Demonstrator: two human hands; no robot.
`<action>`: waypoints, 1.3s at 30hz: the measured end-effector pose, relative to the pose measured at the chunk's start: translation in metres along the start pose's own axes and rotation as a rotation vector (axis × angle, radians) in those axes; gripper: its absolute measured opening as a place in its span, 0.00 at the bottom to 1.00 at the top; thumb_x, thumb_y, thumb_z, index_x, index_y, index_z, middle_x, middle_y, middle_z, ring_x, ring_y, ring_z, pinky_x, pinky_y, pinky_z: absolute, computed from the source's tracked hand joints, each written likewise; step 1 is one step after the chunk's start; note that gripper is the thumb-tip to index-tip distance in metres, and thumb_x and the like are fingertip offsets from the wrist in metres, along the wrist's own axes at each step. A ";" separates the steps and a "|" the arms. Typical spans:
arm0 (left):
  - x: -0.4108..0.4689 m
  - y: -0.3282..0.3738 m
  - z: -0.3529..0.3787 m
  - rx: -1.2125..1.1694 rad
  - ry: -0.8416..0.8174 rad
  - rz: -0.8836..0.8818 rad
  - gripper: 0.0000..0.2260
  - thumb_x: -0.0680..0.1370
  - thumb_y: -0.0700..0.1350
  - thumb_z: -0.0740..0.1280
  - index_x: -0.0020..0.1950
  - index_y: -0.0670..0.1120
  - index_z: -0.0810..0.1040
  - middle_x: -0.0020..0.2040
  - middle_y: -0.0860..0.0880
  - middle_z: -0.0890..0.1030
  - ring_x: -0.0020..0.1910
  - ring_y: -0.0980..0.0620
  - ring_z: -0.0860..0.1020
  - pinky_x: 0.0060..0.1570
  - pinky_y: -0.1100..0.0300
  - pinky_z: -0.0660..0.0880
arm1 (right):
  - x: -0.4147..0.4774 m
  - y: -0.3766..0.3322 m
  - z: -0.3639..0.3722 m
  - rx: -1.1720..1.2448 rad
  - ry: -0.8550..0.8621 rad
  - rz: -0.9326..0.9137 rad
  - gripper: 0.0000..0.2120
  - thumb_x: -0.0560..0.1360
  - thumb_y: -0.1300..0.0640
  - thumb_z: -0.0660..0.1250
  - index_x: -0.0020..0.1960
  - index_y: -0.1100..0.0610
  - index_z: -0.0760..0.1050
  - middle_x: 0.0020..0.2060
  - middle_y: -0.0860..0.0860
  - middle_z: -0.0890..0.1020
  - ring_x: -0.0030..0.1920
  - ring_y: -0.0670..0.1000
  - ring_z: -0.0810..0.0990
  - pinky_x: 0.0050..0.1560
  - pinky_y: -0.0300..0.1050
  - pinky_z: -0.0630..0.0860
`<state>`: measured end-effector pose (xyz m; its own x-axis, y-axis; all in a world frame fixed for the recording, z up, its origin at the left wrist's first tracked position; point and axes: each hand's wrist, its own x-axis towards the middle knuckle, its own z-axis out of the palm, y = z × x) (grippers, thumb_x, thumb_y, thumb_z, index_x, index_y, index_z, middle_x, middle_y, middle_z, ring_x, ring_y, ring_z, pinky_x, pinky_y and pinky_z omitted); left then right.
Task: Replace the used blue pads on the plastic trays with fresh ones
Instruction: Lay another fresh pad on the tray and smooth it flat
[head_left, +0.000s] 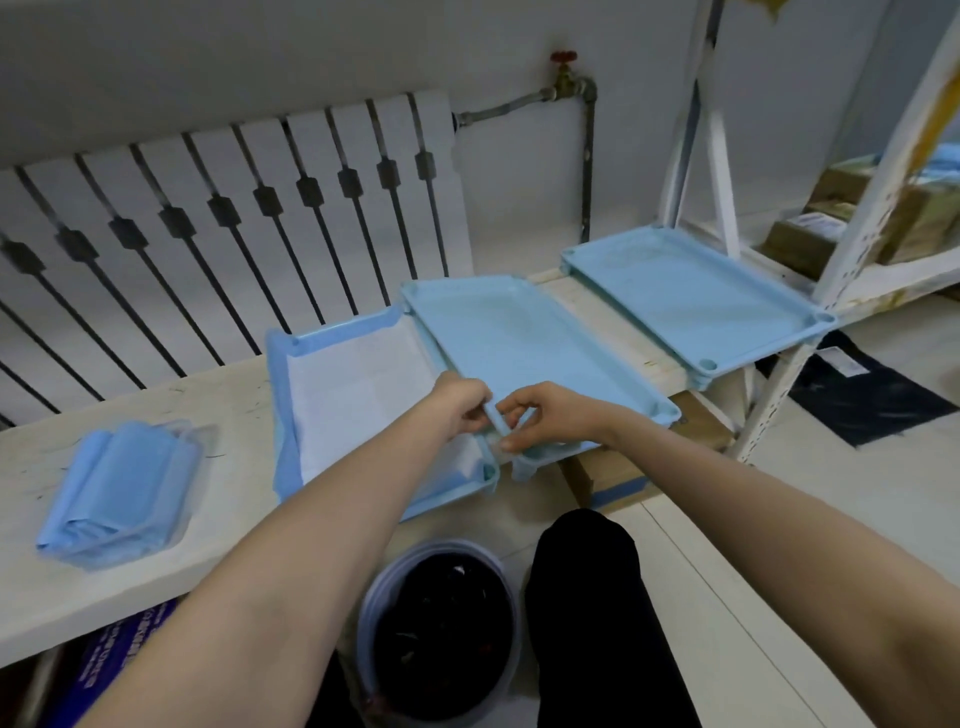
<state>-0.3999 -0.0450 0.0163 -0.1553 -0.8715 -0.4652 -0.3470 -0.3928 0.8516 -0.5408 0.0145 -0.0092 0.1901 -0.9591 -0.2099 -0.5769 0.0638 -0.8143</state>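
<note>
Left hand (462, 410) and right hand (545, 415) each pinch what seems the blue border of the white-faced pad (353, 395) lining the pale blue plastic tray (441, 499) at the white bench's (244, 395) front edge. Pull it taut and tuck it evenly over the rim.

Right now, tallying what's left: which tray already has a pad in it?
The leftmost tray: a white-centred pad lines it. The middle tray and the right tray show bare blue plastic.

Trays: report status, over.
Left hand and right hand pinch pad edge at left tray. Middle tray, right tray bare. Nothing blocking.
</note>
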 end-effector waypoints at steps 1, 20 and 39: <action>0.002 -0.001 0.002 0.003 0.008 0.010 0.06 0.77 0.31 0.61 0.41 0.40 0.69 0.34 0.42 0.72 0.30 0.49 0.74 0.22 0.64 0.73 | -0.001 0.005 -0.005 0.010 0.003 -0.005 0.19 0.71 0.53 0.74 0.60 0.55 0.77 0.50 0.47 0.81 0.45 0.40 0.78 0.50 0.37 0.73; -0.013 0.003 -0.097 -0.102 0.503 0.283 0.15 0.78 0.36 0.53 0.63 0.37 0.69 0.49 0.42 0.74 0.44 0.46 0.71 0.41 0.58 0.67 | -0.003 0.013 -0.002 0.107 1.026 0.190 0.13 0.81 0.57 0.52 0.57 0.64 0.70 0.56 0.59 0.74 0.52 0.56 0.74 0.52 0.51 0.73; -0.039 -0.036 -0.183 -0.273 0.781 0.233 0.15 0.79 0.36 0.53 0.64 0.35 0.68 0.62 0.35 0.74 0.45 0.48 0.70 0.42 0.58 0.66 | 0.030 -0.006 0.075 0.183 0.312 0.521 0.07 0.72 0.66 0.64 0.36 0.63 0.69 0.30 0.59 0.75 0.33 0.56 0.74 0.34 0.46 0.72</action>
<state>-0.2119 -0.0514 0.0483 0.5208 -0.8517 -0.0574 -0.1348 -0.1484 0.9797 -0.4719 0.0060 -0.0516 -0.3352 -0.8228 -0.4589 -0.3805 0.5638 -0.7330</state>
